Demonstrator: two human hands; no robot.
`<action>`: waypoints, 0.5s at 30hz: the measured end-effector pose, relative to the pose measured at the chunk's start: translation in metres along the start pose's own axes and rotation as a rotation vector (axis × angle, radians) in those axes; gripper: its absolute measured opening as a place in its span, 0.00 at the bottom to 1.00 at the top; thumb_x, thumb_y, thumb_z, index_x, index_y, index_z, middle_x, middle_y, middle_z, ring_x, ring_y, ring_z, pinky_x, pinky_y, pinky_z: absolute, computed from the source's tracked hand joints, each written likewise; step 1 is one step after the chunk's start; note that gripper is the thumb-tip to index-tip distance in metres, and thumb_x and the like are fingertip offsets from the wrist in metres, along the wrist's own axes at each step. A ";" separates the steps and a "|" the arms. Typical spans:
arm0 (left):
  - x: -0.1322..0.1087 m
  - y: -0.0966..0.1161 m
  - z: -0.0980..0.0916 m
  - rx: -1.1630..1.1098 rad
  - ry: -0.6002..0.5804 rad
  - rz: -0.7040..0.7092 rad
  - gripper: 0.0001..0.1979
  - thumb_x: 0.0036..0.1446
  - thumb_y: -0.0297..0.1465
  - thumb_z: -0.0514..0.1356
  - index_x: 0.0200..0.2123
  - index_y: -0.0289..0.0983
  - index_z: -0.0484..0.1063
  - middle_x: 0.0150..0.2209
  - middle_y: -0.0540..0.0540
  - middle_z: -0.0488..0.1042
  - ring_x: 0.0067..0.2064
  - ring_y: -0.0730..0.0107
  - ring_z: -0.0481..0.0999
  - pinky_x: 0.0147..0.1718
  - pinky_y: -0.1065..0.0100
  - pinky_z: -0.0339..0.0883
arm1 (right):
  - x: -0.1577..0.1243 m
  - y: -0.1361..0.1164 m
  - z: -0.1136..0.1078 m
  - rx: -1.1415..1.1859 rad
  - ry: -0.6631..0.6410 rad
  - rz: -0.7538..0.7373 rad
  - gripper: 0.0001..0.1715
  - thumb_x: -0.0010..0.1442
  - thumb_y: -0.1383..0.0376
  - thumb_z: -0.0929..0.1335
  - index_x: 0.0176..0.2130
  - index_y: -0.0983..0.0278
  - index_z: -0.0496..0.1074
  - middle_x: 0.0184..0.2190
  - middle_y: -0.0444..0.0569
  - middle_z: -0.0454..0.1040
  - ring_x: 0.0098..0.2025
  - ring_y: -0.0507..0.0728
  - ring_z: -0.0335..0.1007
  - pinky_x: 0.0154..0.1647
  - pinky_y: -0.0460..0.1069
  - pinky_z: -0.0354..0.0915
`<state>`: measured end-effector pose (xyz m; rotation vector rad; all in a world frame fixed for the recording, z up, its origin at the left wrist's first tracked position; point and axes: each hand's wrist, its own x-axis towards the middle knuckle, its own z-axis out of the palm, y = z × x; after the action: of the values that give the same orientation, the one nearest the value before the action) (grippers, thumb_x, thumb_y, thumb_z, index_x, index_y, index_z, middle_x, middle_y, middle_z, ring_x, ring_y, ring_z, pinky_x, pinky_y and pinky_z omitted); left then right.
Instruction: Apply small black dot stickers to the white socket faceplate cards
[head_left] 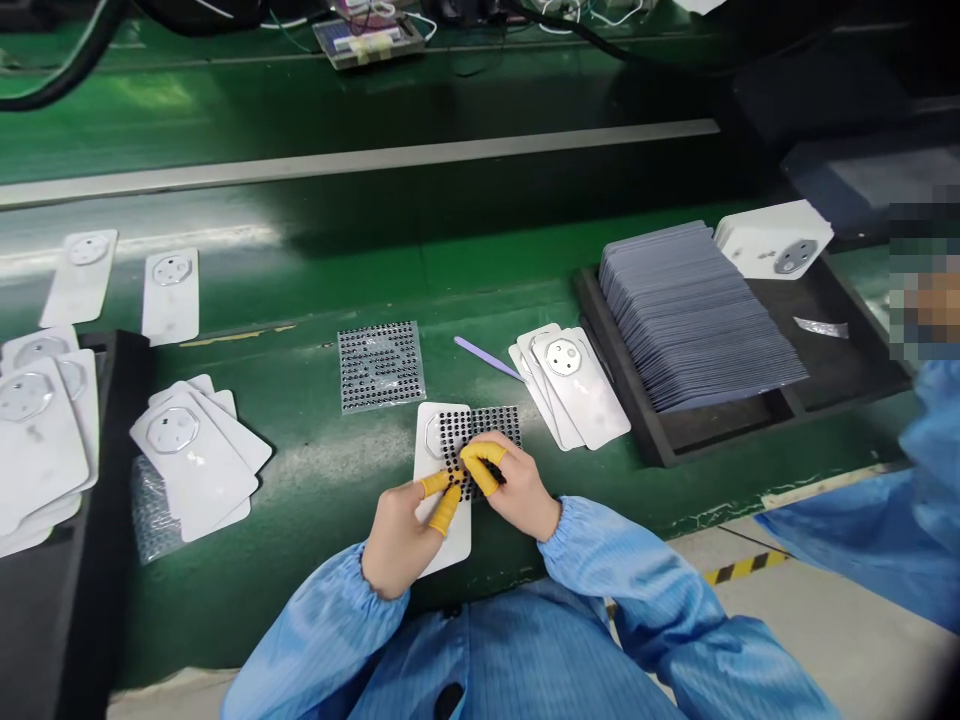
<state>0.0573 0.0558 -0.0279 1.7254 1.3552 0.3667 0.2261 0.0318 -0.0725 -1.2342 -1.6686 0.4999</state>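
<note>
A clear sheet of small black adhesive-looking dots [496,420] lies partly over a white plate with a round socket-like face [450,548] in front of me. My left hand [405,538], with yellow finger cots, pinches the sheet's lower left edge between thumb and finger. Over the sheet's middle, my right hand [521,490] has its yellow-covered thumb and forefinger brought together at the dots. Whatever is between those fingertips is too small to make out. A second dot sheet [381,365] lies flat just beyond, beside a thin purple stick [487,358].
Overlapping white plates [589,400] lie right of my hands, next to a black tray [667,455] holding a row of grey plates [697,320]. More white plates [210,460] sit at left by another black tray [97,590]. A co-worker's blue sleeve [930,430] is at right.
</note>
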 end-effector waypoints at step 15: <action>-0.033 0.041 -0.017 -0.305 0.278 0.060 0.31 0.57 0.31 0.61 0.62 0.42 0.55 0.48 0.42 0.77 0.43 0.58 0.80 0.38 0.66 0.77 | 0.037 -0.054 -0.020 -0.103 0.191 -0.164 0.15 0.58 0.72 0.67 0.46 0.64 0.69 0.37 0.50 0.77 0.39 0.55 0.74 0.49 0.56 0.71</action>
<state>0.0590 0.0338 0.0229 1.5001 1.3608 0.8287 0.2159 0.0392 -0.0054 -1.1684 -1.6308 0.1912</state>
